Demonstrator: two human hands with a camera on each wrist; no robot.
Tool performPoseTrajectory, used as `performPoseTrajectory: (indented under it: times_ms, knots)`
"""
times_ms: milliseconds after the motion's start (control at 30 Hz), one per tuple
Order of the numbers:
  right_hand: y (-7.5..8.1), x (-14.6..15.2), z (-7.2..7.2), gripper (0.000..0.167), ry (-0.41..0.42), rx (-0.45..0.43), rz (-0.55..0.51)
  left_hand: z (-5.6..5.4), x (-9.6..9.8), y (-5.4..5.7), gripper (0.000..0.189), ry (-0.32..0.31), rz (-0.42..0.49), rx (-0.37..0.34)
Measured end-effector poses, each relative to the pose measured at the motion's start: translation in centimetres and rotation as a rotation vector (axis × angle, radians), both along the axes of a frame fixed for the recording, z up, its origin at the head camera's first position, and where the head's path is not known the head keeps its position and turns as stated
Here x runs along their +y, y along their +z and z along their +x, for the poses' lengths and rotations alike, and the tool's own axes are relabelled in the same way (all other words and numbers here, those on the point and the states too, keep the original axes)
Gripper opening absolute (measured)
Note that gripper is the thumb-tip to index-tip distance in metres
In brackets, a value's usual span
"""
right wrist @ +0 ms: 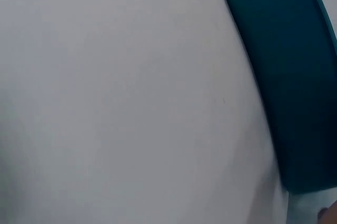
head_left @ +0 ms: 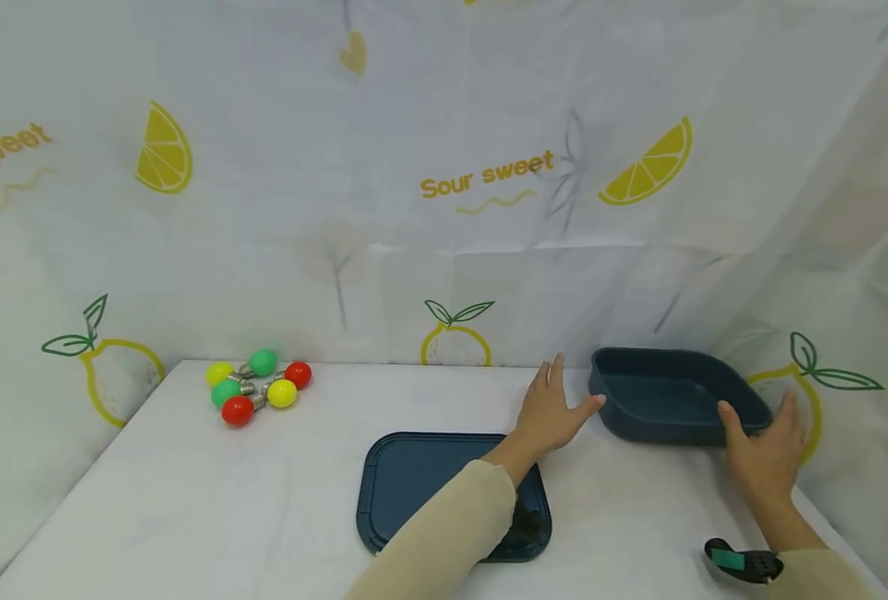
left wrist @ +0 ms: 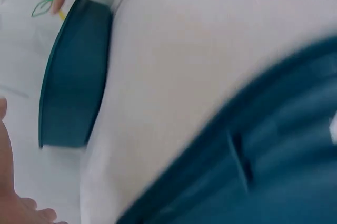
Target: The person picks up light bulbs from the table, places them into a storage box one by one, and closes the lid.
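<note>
A deep, dark blue rectangular container (head_left: 661, 425) with rounded corners stands at the back right of the table, its open top facing up. My left hand (head_left: 552, 412) is at its left end, fingers spread and thumb reaching toward the wall. At the right front corner is my right hand (head_left: 766, 446), thumb extended beside the rim; whether it touches is unclear. The left wrist view shows the container's side (left wrist: 79, 71) between both hands. Under my left forearm, a flat dark blue lid (head_left: 428, 475) lies on the table, partly hidden by the sleeve.
Several red, yellow and green light bulbs (head_left: 237, 410) lie grouped at the table's back left. A white printed curtain (head_left: 383, 208) hangs behind the table (head_left: 211, 508) and along its sides. A dark strap with a green patch (head_left: 740, 561) is at my right wrist.
</note>
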State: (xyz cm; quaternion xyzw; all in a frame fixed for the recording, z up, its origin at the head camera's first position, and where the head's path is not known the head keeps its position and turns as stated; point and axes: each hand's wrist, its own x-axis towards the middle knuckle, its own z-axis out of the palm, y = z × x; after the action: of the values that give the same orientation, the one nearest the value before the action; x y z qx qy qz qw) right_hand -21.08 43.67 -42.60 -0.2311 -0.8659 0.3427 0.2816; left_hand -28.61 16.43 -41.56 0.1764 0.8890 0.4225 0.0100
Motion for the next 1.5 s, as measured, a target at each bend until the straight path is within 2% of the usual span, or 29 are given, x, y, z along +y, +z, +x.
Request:
performPoseTrajectory:
  times_ms: [200,333,500,633,767,933,1033,1233,1333,1500]
  knots:
    - [-0.2,0.2,0.0,0.085,0.083,-0.082,0.002,0.9,1.6,-0.2,0.081,-0.055,0.018,-0.040]
    - [-0.2,-0.2,-0.2,0.084,0.054,-0.128,-0.064,1.4,2.3,-0.1,0.079,-0.074,0.040,-0.048]
    - [-0.2,-1.3,-0.4,0.085,0.014,-0.137,-0.126,1.1,2.7,-0.8,0.074,-0.057,0.037,-0.017]
    - [-0.1,-2.0,-0.5,0.087,0.018,-0.139,-0.134,0.7,2.5,-1.5,0.070,-0.048,0.060,-0.049]
    - [0.1,-1.9,-0.5,0.091,0.045,-0.169,-0.122,0.5,2.0,-1.4,0.070,-0.042,0.099,-0.068]
    - [0.5,-0.8,-0.5,0.095,0.159,-0.245,-0.026,0.6,0.9,-1.2,0.071,-0.020,0.121,-0.082]
    - [0.8,-0.3,-0.6,0.099,0.246,-0.324,0.029,0.6,-0.1,-1.3,0.071,-0.026,0.132,-0.092]
    - [1.0,-0.5,-0.9,0.100,0.421,-0.437,-0.023,0.1,-2.3,-1.5,0.072,-0.073,0.075,-0.086]
    - [1.0,-1.2,-1.4,0.100,0.458,-0.439,-0.037,-0.5,-3.4,-1.3,0.072,-0.085,0.066,-0.086]
    - [1.2,-2.6,-2.1,0.101,0.493,-0.449,-0.016,-1.4,-4.9,-0.8,0.071,-0.068,0.063,-0.091]
